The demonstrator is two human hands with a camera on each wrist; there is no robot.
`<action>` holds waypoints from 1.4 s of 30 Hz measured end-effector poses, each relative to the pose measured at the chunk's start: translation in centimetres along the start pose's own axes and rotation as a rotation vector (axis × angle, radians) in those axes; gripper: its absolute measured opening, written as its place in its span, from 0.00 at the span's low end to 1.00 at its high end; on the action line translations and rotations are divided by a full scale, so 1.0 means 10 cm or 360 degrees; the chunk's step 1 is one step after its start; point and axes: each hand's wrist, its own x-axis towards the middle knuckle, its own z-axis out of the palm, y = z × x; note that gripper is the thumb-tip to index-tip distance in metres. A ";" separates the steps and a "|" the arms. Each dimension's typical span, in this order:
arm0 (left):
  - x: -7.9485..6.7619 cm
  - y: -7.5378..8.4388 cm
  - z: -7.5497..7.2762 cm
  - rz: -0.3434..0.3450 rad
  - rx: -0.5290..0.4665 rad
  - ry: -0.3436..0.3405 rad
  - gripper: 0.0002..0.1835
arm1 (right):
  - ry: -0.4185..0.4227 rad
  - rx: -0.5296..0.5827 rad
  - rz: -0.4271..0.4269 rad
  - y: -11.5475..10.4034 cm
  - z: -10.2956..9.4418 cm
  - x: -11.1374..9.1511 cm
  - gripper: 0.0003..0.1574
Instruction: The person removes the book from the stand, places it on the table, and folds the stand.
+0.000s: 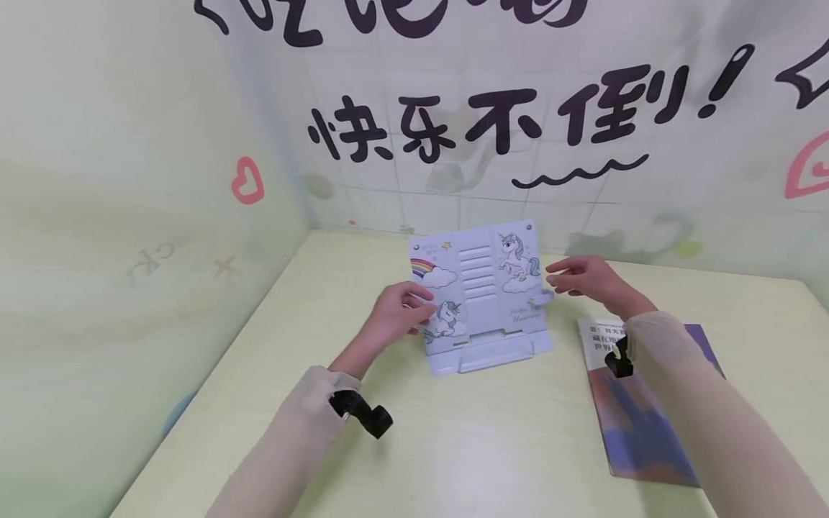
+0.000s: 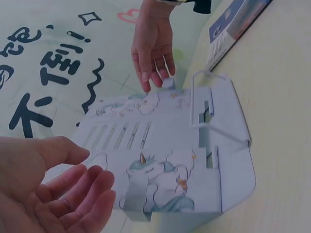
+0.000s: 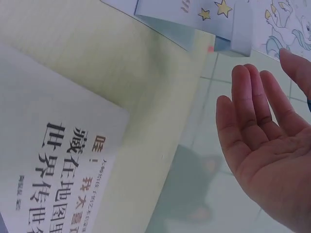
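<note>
A white book stand (image 1: pixel 481 315) with unicorn and rainbow pictures leans upright at the far middle of the table, its ledge facing me. My left hand (image 1: pixel 396 309) is at its left edge; in the left wrist view the fingers (image 2: pixel 99 179) are loosely bent and hold nothing. Beyond the opposite edge, my right hand (image 1: pixel 592 279) hovers near a small side clip (image 1: pixel 546 296). The right wrist view shows that palm with relaxed, extended fingers (image 3: pixel 243 97), apart from the stand. A wire page holder (image 2: pixel 194 99) crosses the stand's lower part.
On the right side of the pale table (image 1: pixel 466 446) lies a book (image 1: pixel 637 424) with a blue and reddish cover, partly under my right forearm. A printed wall covering (image 1: pixel 388 201) with large black characters stands behind the table and another side panel on the left.
</note>
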 end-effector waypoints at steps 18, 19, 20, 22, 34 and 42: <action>0.35 -0.26 0.03 -0.0056 -0.0323 0.0257 0.15 | 0.0252 0.0013 0.0001 -0.03 0.28 0.22 0.24; 0.36 -0.26 0.04 -0.0057 -0.0350 0.0261 0.14 | 0.0256 0.0009 0.0012 -0.03 0.28 0.22 0.24; 0.37 -0.26 0.05 -0.0061 -0.0373 0.0263 0.14 | 0.0259 0.0003 0.0026 -0.03 0.27 0.22 0.24; 0.39 -0.26 0.05 -0.0067 -0.0410 0.0266 0.13 | 0.0266 0.0003 0.0044 -0.02 0.27 0.23 0.25; 0.37 -0.28 0.03 -0.0118 -0.0451 0.0246 0.13 | 0.0285 -0.0028 0.0041 -0.04 0.28 0.29 0.23; 0.23 -0.27 0.11 -0.0116 -0.0476 0.0162 0.13 | 0.0253 -0.0058 0.0030 -0.07 0.23 0.37 0.23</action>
